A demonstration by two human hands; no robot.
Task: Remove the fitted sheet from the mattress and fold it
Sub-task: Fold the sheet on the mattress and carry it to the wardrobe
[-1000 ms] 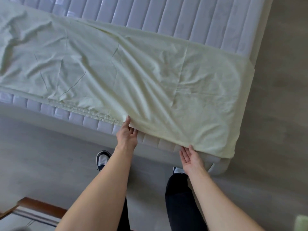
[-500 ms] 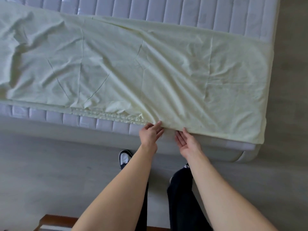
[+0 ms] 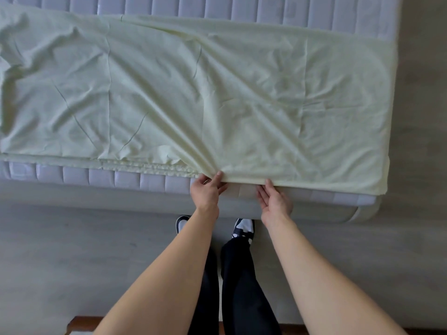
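While the pale green sheet (image 3: 193, 93) lies spread and wrinkled on top of the mattress (image 3: 101, 176), both hands meet at the sheet's near edge. The left hand (image 3: 206, 193) pinches that edge, thumb on top, and the cloth pulls into folds that run up from the pinch. The right hand (image 3: 274, 201) sits just beside it with straight fingers tucked under the sheet, holding nothing. The mattress shows bare along the far side of the sheet. Two shoes (image 3: 243, 228) stand on the floor (image 3: 72, 250) below the mattress.

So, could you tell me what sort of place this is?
Most likely a bedroom: a quilted mattress on a low bed base, a pale fitted sheet spread over it, and pale plank flooring.
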